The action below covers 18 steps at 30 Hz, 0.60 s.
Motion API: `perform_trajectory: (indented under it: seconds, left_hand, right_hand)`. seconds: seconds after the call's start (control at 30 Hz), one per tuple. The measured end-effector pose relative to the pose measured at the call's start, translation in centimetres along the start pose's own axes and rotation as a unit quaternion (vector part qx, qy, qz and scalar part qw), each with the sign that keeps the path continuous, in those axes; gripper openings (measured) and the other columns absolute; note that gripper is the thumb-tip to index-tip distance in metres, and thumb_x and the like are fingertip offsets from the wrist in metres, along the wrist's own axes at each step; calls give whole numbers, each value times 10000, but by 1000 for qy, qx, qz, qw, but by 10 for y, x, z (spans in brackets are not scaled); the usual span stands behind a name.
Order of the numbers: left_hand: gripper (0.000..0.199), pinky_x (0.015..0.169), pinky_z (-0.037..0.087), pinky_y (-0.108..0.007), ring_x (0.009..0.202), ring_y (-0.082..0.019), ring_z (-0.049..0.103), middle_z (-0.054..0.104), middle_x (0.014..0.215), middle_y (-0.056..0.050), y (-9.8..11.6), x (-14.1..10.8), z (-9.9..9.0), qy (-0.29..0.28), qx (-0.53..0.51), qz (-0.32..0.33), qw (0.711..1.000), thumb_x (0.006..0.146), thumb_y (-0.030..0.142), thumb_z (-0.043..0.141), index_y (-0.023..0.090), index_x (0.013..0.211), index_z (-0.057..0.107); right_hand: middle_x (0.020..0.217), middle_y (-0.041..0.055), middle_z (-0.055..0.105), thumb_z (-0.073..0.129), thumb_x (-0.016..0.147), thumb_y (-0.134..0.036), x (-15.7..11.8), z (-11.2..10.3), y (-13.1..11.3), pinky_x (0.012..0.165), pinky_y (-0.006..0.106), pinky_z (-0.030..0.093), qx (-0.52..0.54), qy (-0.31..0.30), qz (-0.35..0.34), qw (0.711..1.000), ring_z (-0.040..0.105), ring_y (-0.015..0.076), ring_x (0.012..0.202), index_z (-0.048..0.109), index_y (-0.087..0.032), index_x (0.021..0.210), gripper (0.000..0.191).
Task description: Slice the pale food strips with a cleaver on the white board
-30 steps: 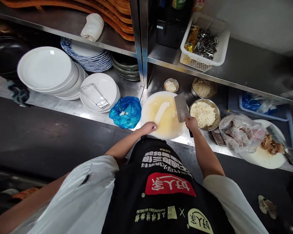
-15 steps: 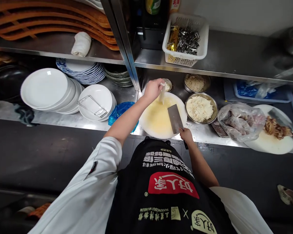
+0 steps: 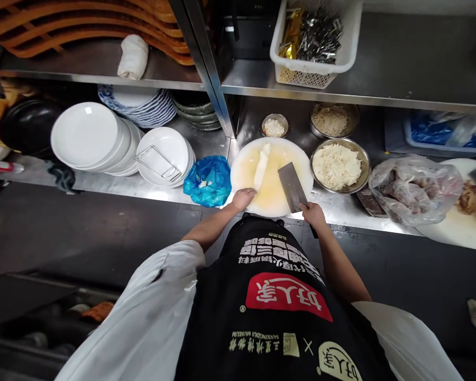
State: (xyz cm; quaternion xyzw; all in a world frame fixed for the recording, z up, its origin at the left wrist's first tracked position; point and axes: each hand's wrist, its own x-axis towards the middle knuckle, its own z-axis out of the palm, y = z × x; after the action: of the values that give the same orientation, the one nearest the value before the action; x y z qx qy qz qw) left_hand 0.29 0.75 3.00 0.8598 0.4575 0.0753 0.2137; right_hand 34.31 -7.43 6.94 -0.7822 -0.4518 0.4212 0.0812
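Observation:
My left hand (image 3: 244, 199) is at the near end of a long, pale vegetable piece (image 3: 262, 166). Its fingers are closed together against that end, and the exact kind of vegetable is not clear. The piece lies lengthwise on a round white cutting board (image 3: 238, 153), which is wet and yellowish in the middle. A cleaver (image 3: 292, 186) is in my right hand (image 3: 313, 216), the fingers wrapped round its dark handle. Its broad blade rests over the right part of the board, apart from the piece.
Right of the board stands a metal bowl (image 3: 365, 165) of pale slices. Behind are a small bowl (image 3: 286, 127) and another bowl (image 3: 353, 119). A blue plastic bag (image 3: 218, 182) and stacked plates (image 3: 85, 135) lie left. A bagged dark food (image 3: 414, 188) sits right. The shelf edge (image 3: 341, 99) overhangs.
My left hand has come from the board's far side to its near left edge. The pale piece, held up before, now lies on the board. The cleaver stays in my right hand.

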Motion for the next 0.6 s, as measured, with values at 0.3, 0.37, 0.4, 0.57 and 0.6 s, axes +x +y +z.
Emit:
perform_trajectory:
  seconds: [0.3,0.37,0.4,0.57,0.6]
  left_hand:
    - [268,1098,443,-402,1187,-223,576,643,1261,-121,-11,-56,45,33,-49,-19,998,960,162,517,178,1144,711]
    - [260,1103,445,-405,1192,-220,573,638,1272,-115,-10,-57,46,38,-49,-26,998,974,183,504,181,1130,713]
    - [258,1103,448,-408,1191,-220,576,640,1267,-114,-10,-57,46,41,-49,-27,998,983,197,496,181,1120,715]
    - [236,1084,477,-435,1167,-227,596,659,1218,-124,-9,-57,42,56,-84,-3,995,981,214,501,183,1036,728]
    - [229,1078,483,-438,1161,-227,599,662,1216,-124,-9,-57,41,60,-89,-3,994,975,213,509,183,1030,729]
  right_hand:
    - [602,50,636,535,958,-503,-10,11,-20,582,243,389,-125,-77,-106,983,610,178,633,595,-206,688,406]
    - [609,48,639,541,960,-498,-10,21,-28,586,239,388,-132,-100,-126,978,613,174,639,598,-206,694,399]
    - [614,48,641,546,959,-492,-10,26,-31,582,238,388,-129,-110,-131,977,612,170,632,597,-205,696,392]
    - [583,18,620,567,942,-488,-8,41,-34,517,232,386,-68,-154,-104,980,570,143,516,571,-209,708,364]
    - [573,11,614,566,941,-504,-7,43,-32,497,232,388,-50,-158,-92,982,557,139,487,560,-211,710,373]
